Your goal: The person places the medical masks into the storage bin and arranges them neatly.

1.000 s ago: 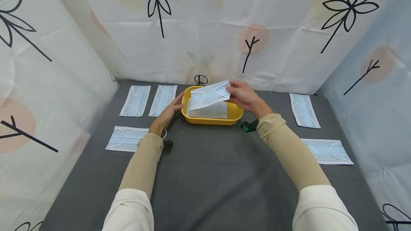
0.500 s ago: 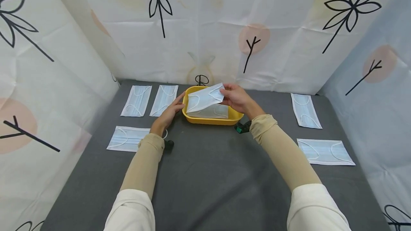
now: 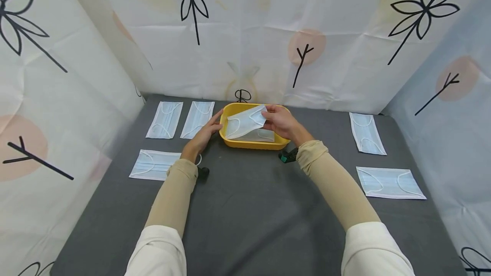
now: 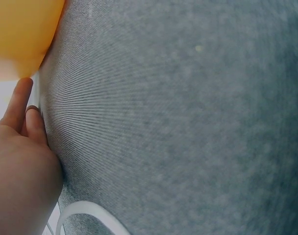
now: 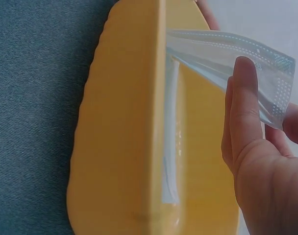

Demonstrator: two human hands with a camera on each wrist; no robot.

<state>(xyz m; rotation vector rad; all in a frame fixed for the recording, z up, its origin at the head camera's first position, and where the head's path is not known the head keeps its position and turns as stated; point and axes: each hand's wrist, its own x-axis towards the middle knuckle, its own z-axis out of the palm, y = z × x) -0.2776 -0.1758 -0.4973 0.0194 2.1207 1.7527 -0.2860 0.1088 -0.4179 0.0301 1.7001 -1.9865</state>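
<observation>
A blue pleated face mask is pinched at its right end by my right hand, tilted with its left end down inside a yellow plastic basin. Under it, another face mask lies in the basin. In the right wrist view, the thumb and fingers hold the mask near its corner, over the basin's rim. My left hand rests against the basin's left side with its fingers extended. A fingertip meets the yellow wall in the left wrist view.
On the dark grey tabletop, face masks lie flat: two at the back left, one beside my left forearm, and two at the right. Patterned white curtains enclose the table's back and sides.
My right hand has moved left and lowered the mask it holds further into the basin. My left hand has stayed at the basin's left side.
</observation>
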